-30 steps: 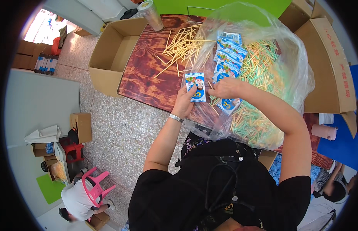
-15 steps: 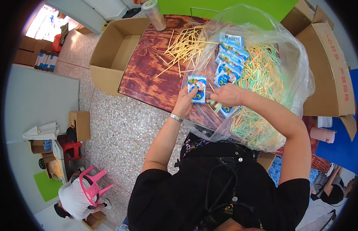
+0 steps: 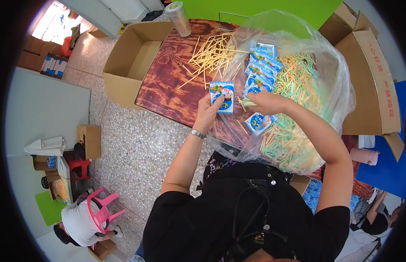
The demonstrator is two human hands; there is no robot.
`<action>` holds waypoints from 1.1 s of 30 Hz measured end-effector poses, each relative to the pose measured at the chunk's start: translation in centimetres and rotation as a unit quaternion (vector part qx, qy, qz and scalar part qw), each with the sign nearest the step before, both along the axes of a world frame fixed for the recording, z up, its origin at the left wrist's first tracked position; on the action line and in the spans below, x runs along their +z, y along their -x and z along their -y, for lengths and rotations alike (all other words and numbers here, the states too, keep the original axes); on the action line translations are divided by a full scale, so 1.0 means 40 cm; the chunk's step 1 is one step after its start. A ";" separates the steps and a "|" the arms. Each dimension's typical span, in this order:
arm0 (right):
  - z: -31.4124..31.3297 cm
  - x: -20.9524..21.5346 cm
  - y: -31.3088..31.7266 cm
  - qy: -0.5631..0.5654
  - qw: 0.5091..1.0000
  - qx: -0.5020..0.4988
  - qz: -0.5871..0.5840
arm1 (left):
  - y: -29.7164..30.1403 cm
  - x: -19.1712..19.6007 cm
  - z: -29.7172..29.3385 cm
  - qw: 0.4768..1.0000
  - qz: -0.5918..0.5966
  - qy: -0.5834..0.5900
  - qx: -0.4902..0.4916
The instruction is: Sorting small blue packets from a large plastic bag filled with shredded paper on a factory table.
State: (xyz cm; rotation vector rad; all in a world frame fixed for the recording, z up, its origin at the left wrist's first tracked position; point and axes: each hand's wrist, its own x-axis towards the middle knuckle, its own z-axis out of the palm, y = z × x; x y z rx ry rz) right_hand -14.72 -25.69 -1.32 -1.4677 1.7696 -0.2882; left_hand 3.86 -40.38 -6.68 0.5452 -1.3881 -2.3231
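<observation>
My left hand (image 3: pixel 207 112) is closed on a small blue and white packet (image 3: pixel 222 97), thumb across its front, above the table edge. To its right, my right hand (image 3: pixel 265 102) pinches several short pale green and cream sticks (image 3: pixel 245 103). Beneath that hand lies a loose packet (image 3: pixel 258 122). More such packets (image 3: pixel 260 65) overlap in a row just beyond, on a large clear plastic bag (image 3: pixel 342 83). In the bag is a heap of short green, yellow and orange sticks (image 3: pixel 294 74). Longer yellow sticks (image 3: pixel 211 54) are scattered on the table.
The dark red wood-grain table (image 3: pixel 161 83) carries a tall lidded container (image 3: pixel 179 19) at its far edge. An open carton (image 3: pixel 124 65) stands at the left, another carton (image 3: pixel 364 78) at the right. A pink cup (image 3: pixel 364 156) is beyond my right arm. A person (image 3: pixel 82 222) sits at lower left.
My right hand has shifted slightly right, and the sticks in its fingers show more clearly. The packet in my left hand has risen a little. The loose packet is more uncovered.
</observation>
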 end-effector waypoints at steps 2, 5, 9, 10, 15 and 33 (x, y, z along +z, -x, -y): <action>0.010 -0.016 -0.008 0.041 0.974 0.103 -0.197 | 0.010 0.004 0.001 1.000 -0.007 -0.004 0.009; 0.048 -0.020 -0.074 -0.032 0.930 0.055 -0.362 | 0.015 0.007 -0.001 1.000 -0.008 0.009 0.026; 0.047 -0.115 -0.137 -0.051 0.874 0.112 -0.469 | 0.023 0.006 -0.011 0.998 -0.007 0.059 0.020; 0.043 -0.146 -0.157 -0.060 0.841 0.136 -0.521 | 0.020 0.007 -0.015 0.997 -0.010 0.064 0.030; 0.030 -0.139 -0.195 -0.042 0.782 0.142 -0.606 | 0.017 -0.001 -0.026 0.990 0.007 0.132 0.046; -0.058 0.395 0.024 0.095 0.991 0.060 -0.075 | 0.091 0.119 -0.109 0.838 -0.056 0.518 0.161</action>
